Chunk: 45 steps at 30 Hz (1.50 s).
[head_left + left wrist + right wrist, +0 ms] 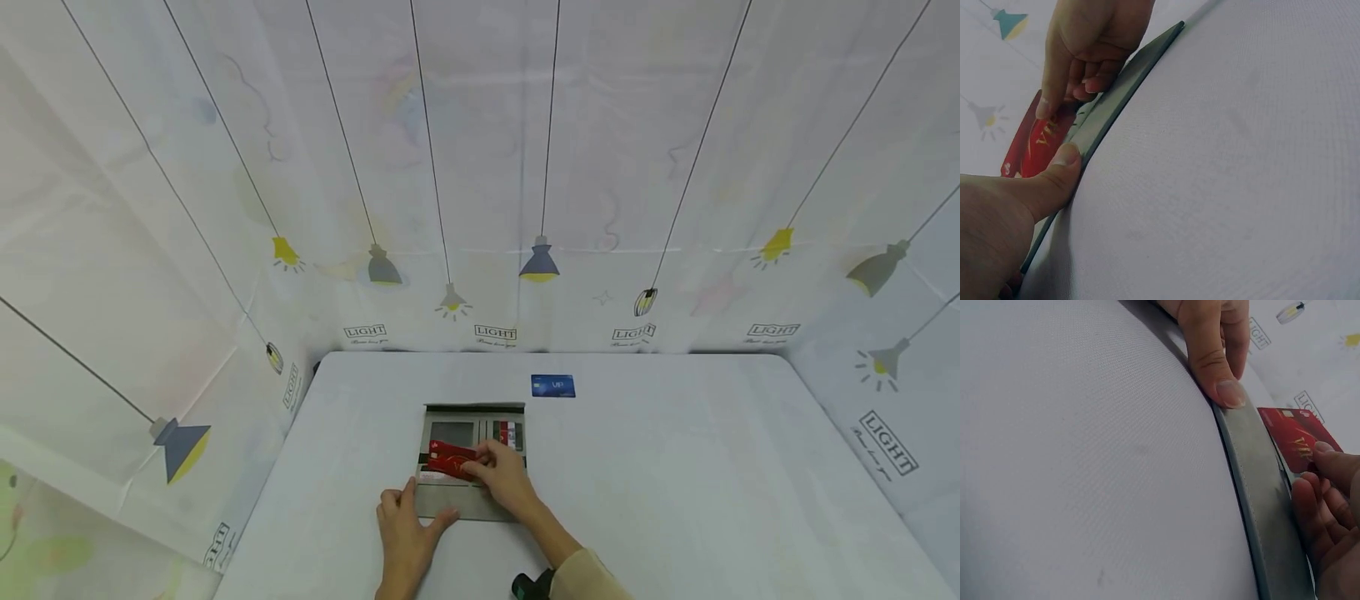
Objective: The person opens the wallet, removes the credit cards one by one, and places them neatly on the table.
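Red card [451, 460] pinched in right hand [504, 477] over grey wallet [470, 502] — left hand [406, 527] thumb pins near edge. Risk: card misses slot, buckles; wallet slides toward 12 o'clock.

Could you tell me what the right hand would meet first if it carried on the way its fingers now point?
The right hand, pinching the red card, points left across the open grey wallet. It would likely meet the wallet's left-side pockets first, then bare table; depth is unclear.
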### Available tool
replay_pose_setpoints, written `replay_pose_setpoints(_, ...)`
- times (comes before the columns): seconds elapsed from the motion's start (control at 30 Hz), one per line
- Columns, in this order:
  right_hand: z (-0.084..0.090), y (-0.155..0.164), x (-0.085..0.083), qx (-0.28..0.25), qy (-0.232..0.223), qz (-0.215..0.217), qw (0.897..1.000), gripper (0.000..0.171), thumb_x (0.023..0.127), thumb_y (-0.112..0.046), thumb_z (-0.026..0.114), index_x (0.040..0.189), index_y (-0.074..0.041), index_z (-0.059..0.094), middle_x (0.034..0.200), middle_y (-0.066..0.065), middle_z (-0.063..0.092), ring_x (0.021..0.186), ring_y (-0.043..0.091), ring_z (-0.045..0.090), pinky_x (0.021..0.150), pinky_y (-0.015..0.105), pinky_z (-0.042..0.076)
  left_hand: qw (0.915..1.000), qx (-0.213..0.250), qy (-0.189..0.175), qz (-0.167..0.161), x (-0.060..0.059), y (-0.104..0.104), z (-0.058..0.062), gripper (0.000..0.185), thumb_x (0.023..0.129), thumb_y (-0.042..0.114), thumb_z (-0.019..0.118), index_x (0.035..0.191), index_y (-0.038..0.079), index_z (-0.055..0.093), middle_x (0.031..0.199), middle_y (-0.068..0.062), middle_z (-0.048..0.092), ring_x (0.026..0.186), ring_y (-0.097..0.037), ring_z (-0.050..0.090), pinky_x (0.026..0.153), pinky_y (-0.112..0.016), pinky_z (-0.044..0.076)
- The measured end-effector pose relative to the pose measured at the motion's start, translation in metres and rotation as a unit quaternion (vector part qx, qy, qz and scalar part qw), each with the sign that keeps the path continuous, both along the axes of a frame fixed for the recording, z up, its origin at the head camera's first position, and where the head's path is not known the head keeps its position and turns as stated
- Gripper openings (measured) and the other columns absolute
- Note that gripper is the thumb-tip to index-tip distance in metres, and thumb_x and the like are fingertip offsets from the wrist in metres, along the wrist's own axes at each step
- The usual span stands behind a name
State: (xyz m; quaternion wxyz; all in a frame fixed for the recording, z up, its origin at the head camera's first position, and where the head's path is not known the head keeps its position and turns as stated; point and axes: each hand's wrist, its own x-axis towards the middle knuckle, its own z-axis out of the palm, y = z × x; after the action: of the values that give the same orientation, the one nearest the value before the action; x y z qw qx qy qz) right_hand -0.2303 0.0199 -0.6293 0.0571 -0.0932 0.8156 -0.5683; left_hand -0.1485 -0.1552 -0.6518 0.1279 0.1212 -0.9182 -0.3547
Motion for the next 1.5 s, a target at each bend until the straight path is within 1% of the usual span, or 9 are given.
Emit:
replay_pose_setpoints(0.13,0.000,0.006,0.001,-0.008,0.002,-0.004,1.000,0.026,0.090,-0.025,0.075,0.106,-0.007,0.067,0.089,0.006,0.069,0.059,0.011,0.061,0.053,0.023,0.053,1.0000,-0.002,0.006,0.001,0.000,0.001,0.000,0.098,0.066,0.055,0.087,0.137,-0.005,0.055,0.099,-0.007,0.038,0.092,-0.019,0.034,0.076,-0.032,0.033)
replay_pose_setpoints(0.37,0.000,0.021,0.005,-0.021,-0.005,-0.023,1.000,0.026,0.096,-0.026,0.068,0.110,-0.005,0.064,0.091,0.008,0.067,0.062,0.012,0.063,0.056,0.024,0.055,0.9997,0.002,-0.026,0.005,-0.002,0.000,0.001,0.101,0.067,0.059,0.085,0.140,-0.003,0.053,0.102,-0.006,0.038,0.095,-0.019,0.034,0.079,-0.033,0.033)
replay_pose_setpoints(0.6,0.003,0.041,0.004,-0.061,-0.014,-0.046,0.997,0.020,0.097,-0.014,0.065,0.113,-0.002,0.061,0.091,0.013,0.066,0.062,0.017,0.065,0.056,0.027,0.056,0.9993,0.006,-0.035,0.006,-0.002,0.000,0.000,0.100,0.068,0.056,0.086,0.141,-0.003,0.051,0.103,-0.006,0.037,0.097,-0.019,0.034,0.081,-0.034,0.035)
replay_pose_setpoints(0.8,0.003,0.060,0.001,-0.037,-0.012,-0.083,0.996,0.020,0.098,-0.011,0.063,0.116,-0.004,0.061,0.091,0.011,0.064,0.067,0.016,0.061,0.060,0.024,0.055,0.9994,0.010,-0.032,0.006,-0.003,0.000,-0.001,0.100,0.067,0.056,0.086,0.141,-0.002,0.051,0.103,-0.006,0.036,0.097,-0.019,0.034,0.082,-0.035,0.034)
replay_pose_setpoints(1.03,0.005,0.082,-0.001,-0.014,-0.031,-0.140,0.990,0.024,0.101,-0.016,0.058,0.121,-0.002,0.061,0.100,0.013,0.066,0.076,0.019,0.063,0.067,0.026,0.056,0.9995,0.009,-0.030,0.005,-0.002,-0.001,0.000,0.100,0.067,0.055,0.086,0.141,-0.003,0.051,0.104,-0.007,0.037,0.098,-0.020,0.034,0.084,-0.036,0.035)
replay_pose_setpoints(1.17,0.004,0.093,-0.002,-0.013,-0.050,-0.173,0.984,0.027,0.102,-0.022,0.058,0.120,-0.002,0.061,0.096,0.013,0.066,0.073,0.019,0.064,0.064,0.025,0.055,0.9994,0.011,-0.031,0.004,-0.001,-0.001,0.000,0.100,0.068,0.054,0.087,0.141,-0.004,0.051,0.103,-0.006,0.036,0.098,-0.020,0.034,0.084,-0.036,0.035)
replay_pose_setpoints(1.27,0.003,0.101,-0.004,-0.009,-0.052,-0.189,0.981,0.029,0.102,-0.023,0.058,0.119,-0.001,0.061,0.091,0.014,0.067,0.069,0.019,0.065,0.061,0.024,0.054,0.9994,0.011,-0.031,0.004,-0.001,-0.001,0.000,0.101,0.068,0.054,0.086,0.142,-0.004,0.050,0.102,-0.006,0.036,0.097,-0.020,0.033,0.084,-0.036,0.036)
replay_pose_setpoints(1.4,0.001,0.112,-0.010,-0.012,-0.050,-0.209,0.976,0.029,0.103,-0.024,0.057,0.117,0.001,0.061,0.085,0.016,0.069,0.064,0.020,0.067,0.058,0.026,0.054,0.9996,0.008,-0.027,0.003,0.000,0.000,0.000,0.101,0.067,0.055,0.086,0.141,-0.004,0.051,0.102,-0.007,0.036,0.097,-0.020,0.034,0.084,-0.037,0.036)
replay_pose_setpoints(1.5,-0.002,0.120,-0.016,-0.015,-0.051,-0.222,0.974,0.030,0.103,-0.025,0.056,0.117,0.002,0.060,0.085,0.016,0.070,0.062,0.020,0.067,0.057,0.025,0.054,0.9996,0.007,-0.027,0.003,0.000,0.000,0.000,0.101,0.067,0.054,0.086,0.141,-0.004,0.051,0.103,-0.007,0.036,0.097,-0.020,0.034,0.084,-0.037,0.036)
